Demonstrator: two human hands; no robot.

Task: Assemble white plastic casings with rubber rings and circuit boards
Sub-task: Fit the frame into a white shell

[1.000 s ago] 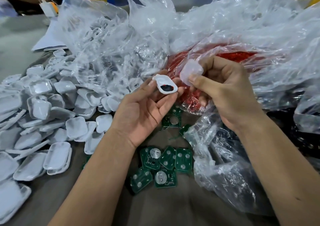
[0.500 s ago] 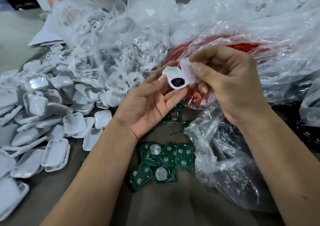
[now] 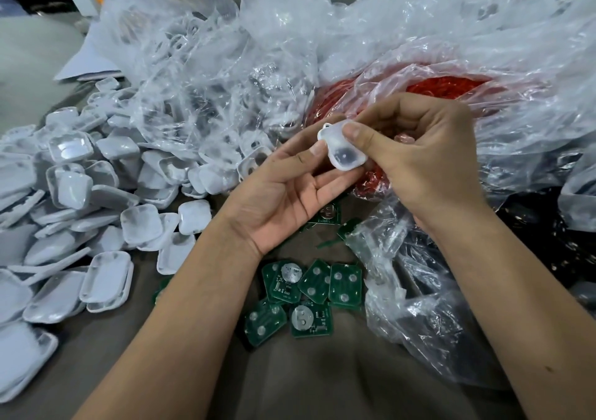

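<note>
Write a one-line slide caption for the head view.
Both hands, left and right, press a white casing together above green circuit boards and a casing pile.

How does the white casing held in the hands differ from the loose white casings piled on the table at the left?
The held casing is closed, a dark round spot showing through its translucent face; the piled casings are open single shells, many with the hollow side up. The held casing is lifted between the left hand and right hand; the piled casings lie on the table, overlapping. Both are whitish plastic with rounded corners.
</note>
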